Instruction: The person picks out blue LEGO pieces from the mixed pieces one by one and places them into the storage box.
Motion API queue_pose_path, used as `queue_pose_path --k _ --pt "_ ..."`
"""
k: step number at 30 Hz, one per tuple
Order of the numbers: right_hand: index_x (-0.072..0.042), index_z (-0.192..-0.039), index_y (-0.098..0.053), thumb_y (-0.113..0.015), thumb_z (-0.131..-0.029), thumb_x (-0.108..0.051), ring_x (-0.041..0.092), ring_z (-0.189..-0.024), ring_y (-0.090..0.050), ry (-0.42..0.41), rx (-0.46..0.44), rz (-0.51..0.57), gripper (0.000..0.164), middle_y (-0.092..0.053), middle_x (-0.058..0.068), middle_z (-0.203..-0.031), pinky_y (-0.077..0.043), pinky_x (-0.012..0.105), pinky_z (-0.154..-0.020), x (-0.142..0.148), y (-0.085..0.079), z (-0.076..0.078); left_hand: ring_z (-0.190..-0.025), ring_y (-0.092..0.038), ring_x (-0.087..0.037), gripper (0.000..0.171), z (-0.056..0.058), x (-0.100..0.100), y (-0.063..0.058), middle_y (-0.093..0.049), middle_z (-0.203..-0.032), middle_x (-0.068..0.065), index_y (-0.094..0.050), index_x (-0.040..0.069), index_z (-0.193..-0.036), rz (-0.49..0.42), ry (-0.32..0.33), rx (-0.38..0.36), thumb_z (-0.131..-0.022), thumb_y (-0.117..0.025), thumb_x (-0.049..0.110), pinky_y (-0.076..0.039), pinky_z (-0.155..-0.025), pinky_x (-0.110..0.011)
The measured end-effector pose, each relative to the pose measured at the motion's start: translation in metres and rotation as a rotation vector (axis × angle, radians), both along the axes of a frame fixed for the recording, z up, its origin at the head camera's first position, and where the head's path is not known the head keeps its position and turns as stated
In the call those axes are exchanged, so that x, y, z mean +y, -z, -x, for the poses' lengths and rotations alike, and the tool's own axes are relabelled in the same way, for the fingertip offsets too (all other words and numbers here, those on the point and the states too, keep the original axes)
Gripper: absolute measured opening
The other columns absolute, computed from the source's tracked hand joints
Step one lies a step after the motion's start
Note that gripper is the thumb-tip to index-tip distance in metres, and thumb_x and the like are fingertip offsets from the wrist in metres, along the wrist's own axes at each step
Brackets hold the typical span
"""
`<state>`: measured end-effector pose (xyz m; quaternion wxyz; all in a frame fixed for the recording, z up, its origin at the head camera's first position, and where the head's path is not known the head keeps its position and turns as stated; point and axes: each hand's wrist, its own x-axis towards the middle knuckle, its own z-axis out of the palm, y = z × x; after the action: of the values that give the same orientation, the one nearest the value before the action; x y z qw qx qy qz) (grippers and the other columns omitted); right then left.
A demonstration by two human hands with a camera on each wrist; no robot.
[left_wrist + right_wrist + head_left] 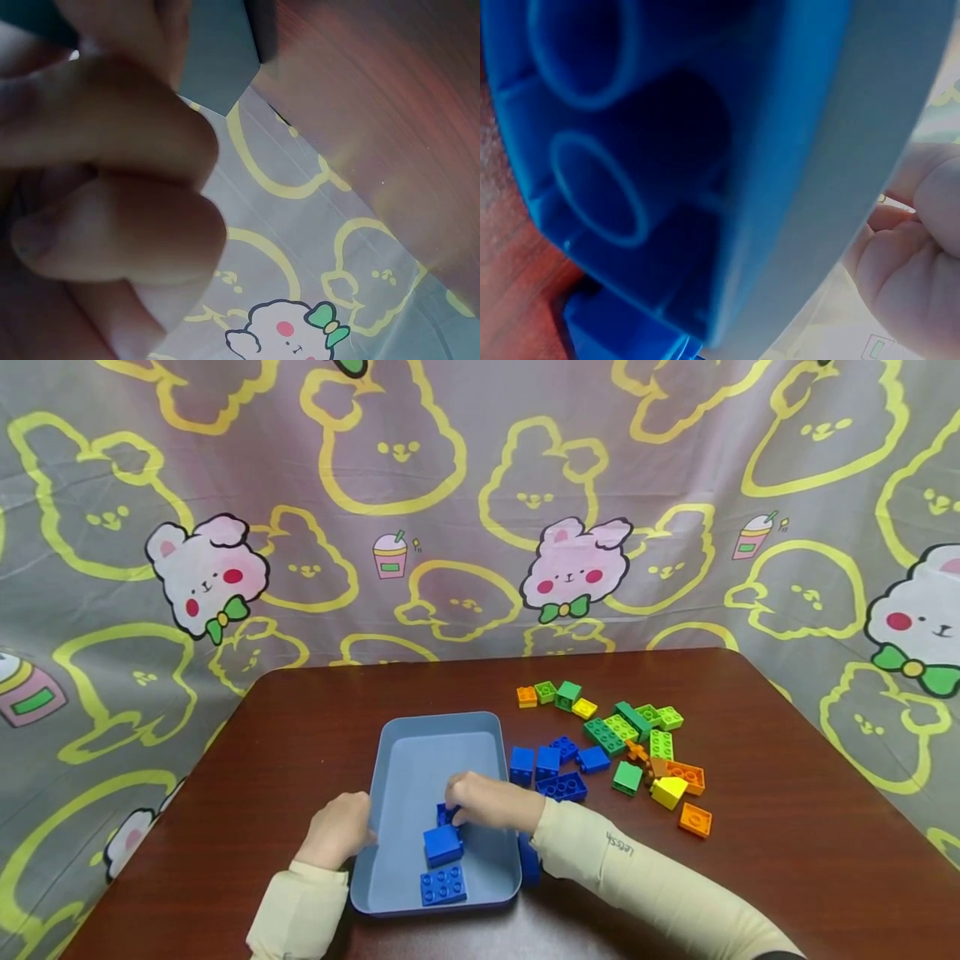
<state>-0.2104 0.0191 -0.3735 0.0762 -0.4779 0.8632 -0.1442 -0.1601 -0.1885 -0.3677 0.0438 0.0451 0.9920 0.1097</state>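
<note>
A grey-blue tray lies on the table. My left hand grips its left rim, and the left wrist view shows the curled fingers beside the tray wall. Inside the tray, my right hand pinches a small blue brick, partly hidden under the fingers. Just nearer to me is a larger blue brick, and by the front wall lies a studded blue brick. The right wrist view has a blue brick's hollow underside close up, outside the tray wall.
Several blue bricks lie just right of the tray, one partly under the right forearm. Farther right are green bricks, yellow bricks and orange bricks. A patterned curtain hangs behind the table.
</note>
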Motion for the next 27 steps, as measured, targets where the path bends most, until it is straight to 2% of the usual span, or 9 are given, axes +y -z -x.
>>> queue_pose_path --k 7,14,18,22,27 --pt "-0.003 -0.101 -0.067 -0.063 -0.083 -0.012 0.007 -0.083 -0.058 -0.018 0.029 -0.061 0.021 -0.063 0.005 -0.094 -0.044 0.014 -0.07 0.002 -0.001 -0.003 -0.053 -0.047 -0.018 0.021 0.0 0.001 0.0 -0.046 -0.058 -0.006 -0.054 -0.001 -0.07 0.0 -0.004 -0.007 -0.067 -0.074 0.004 -0.04 -0.047 -0.035" --pt "-0.002 -0.103 -0.066 -0.062 -0.083 -0.01 0.009 -0.086 -0.058 -0.013 0.08 -0.068 0.021 -0.062 0.006 -0.097 -0.045 0.016 -0.071 0.009 -0.009 -0.007 -0.053 -0.048 -0.018 0.021 0.0 0.0 0.0 -0.047 -0.058 -0.007 -0.054 -0.001 -0.07 -0.004 0.001 -0.002 -0.067 -0.074 0.003 -0.041 -0.047 -0.036" --pt "-0.003 -0.1 -0.067 -0.064 -0.083 -0.012 0.01 -0.084 -0.058 -0.045 0.205 -0.074 0.02 -0.061 0.007 -0.094 -0.045 0.015 -0.069 0.015 -0.013 -0.011 -0.053 -0.048 -0.019 0.021 0.001 -0.001 0.0 -0.049 -0.059 -0.007 -0.054 -0.002 -0.071 -0.006 0.007 0.007 -0.066 -0.074 0.003 -0.041 -0.048 -0.036" --pt "-0.004 -0.097 -0.068 -0.066 -0.081 -0.013 0.011 -0.082 -0.058 -0.031 0.316 -0.05 0.018 -0.062 0.006 -0.091 -0.044 0.014 -0.068 0.024 -0.017 -0.018 -0.054 -0.049 -0.019 0.021 0.002 0.0 0.001 -0.049 -0.059 -0.007 -0.055 -0.002 -0.071 -0.001 0.011 0.005 -0.066 -0.074 0.003 -0.041 -0.048 -0.036" --pt "-0.004 -0.095 -0.068 -0.068 -0.079 -0.014 0.011 -0.079 -0.056 0.026 0.362 -0.022 0.02 -0.06 0.005 -0.087 -0.044 0.014 -0.067 0.037 -0.021 -0.029 -0.054 -0.049 -0.019 0.021 0.001 0.0 0.001 -0.049 -0.06 -0.007 -0.055 -0.002 -0.072 0.001 0.014 0.005 -0.066 -0.074 0.003 -0.041 -0.048 -0.036"
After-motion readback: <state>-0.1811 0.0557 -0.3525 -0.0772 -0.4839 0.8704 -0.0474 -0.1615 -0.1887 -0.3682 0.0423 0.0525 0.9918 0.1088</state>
